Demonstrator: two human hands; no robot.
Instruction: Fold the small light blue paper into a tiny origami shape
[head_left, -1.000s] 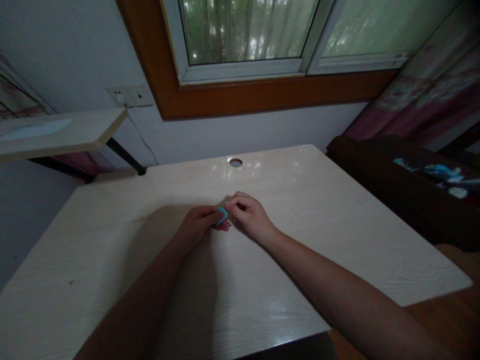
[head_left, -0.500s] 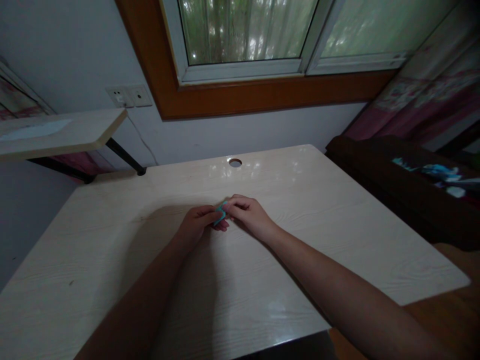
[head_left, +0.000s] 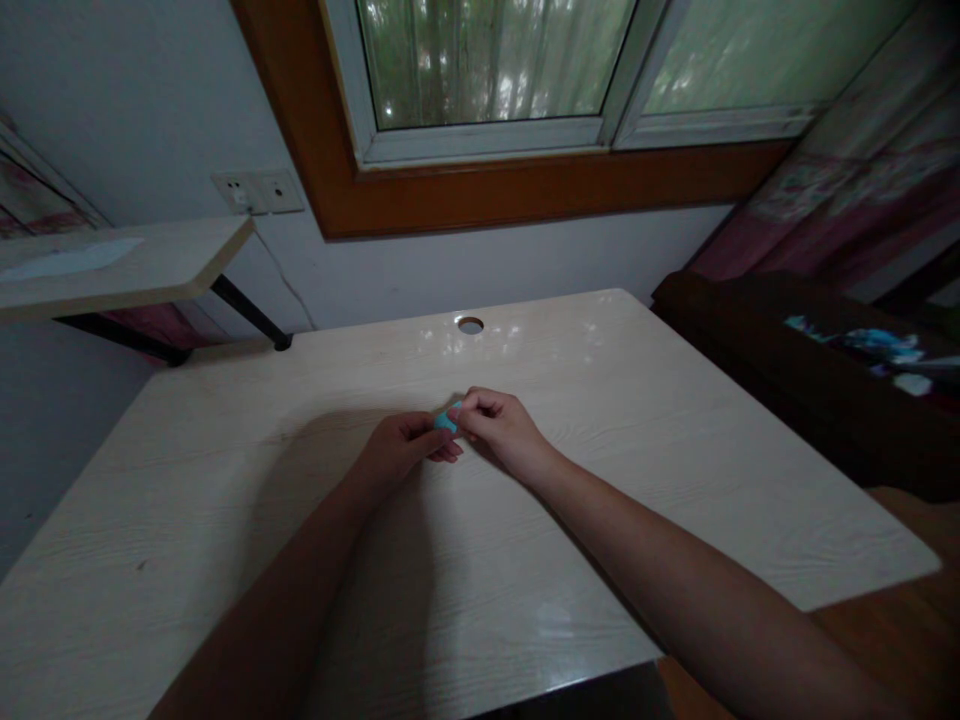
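Between my two hands is a small turquoise piece (head_left: 445, 421), thin and sheet-like, perhaps folded paper; fingers cover much of it and its exact kind does not show. My left hand (head_left: 405, 443) pinches its left and lower side, thumb on top. With thumb and fingertips, my right hand (head_left: 491, 420) grips the upper right end. Both hands are close together over the middle of the pale wood-grain table (head_left: 600, 420).
A round cable hole (head_left: 470, 326) pierces the table near its back edge. At the back left a raised shelf (head_left: 150, 262) stands on black legs. Beyond the right edge, a dark brown piece of furniture (head_left: 765, 350) carries some turquoise and white items (head_left: 877, 345).
The turquoise piece has turned slightly between my fingers and shows a broader face. My left thumb has shifted a little to the right; my right hand has barely moved.
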